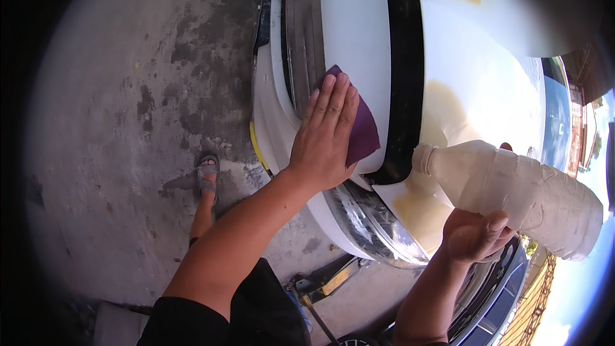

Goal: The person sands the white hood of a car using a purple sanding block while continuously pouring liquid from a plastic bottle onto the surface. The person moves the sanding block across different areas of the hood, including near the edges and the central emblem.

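Observation:
My left hand (323, 138) lies with straightened fingers pressed on a purple sheet, probably abrasive paper (364, 129), against the white front panel (353, 13) of a car, beside a dark trim recess (301, 38) and left of a black band (403, 38). My right hand (477, 240) grips a large, cloudy clear plastic bottle (512, 186), tilted on its side with its neck to the left, above the bodywork. Yellowish patches (442, 106) mark the white paint. Below my left hand is the car's headlamp (378, 221).
Stained concrete floor (115, 122) lies on the left, with my sandaled foot (208, 176). A black-and-yellow jack-like tool (330, 282) sits low by the car. A dark vehicle (493, 295) stands at lower right, near a yellow fence-like structure (525, 301).

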A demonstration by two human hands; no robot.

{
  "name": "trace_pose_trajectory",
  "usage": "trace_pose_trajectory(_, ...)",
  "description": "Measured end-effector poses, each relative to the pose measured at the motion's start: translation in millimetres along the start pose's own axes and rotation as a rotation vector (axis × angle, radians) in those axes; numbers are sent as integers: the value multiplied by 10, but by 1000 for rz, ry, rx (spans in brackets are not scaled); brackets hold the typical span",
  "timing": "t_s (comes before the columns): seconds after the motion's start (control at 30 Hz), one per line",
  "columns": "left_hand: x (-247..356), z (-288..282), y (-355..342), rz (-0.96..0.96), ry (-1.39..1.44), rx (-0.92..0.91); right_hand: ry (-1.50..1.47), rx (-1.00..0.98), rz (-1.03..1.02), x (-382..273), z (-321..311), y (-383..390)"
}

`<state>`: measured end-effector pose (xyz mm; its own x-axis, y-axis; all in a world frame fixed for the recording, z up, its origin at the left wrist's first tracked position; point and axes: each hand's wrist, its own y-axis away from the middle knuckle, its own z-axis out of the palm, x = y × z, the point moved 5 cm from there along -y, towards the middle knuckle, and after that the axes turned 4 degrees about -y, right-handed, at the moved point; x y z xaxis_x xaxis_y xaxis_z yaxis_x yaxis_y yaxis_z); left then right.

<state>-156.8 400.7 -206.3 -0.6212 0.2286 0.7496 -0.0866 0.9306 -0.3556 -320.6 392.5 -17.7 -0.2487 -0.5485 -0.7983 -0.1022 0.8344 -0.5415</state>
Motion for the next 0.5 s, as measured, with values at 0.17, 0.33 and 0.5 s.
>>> trace_pose_trajectory(0.17,71,65,300,-47,-27,-98,-29,58,28,-50,28,-23)
trace_pose_trajectory(0.33,73,-111,-125,-31,-28,-48,-4,35,0,-35,9,-26)
trace_pose_trajectory(0.5,54,-2,318,-3,28,-90,-40,74,70,-63,23,-52)
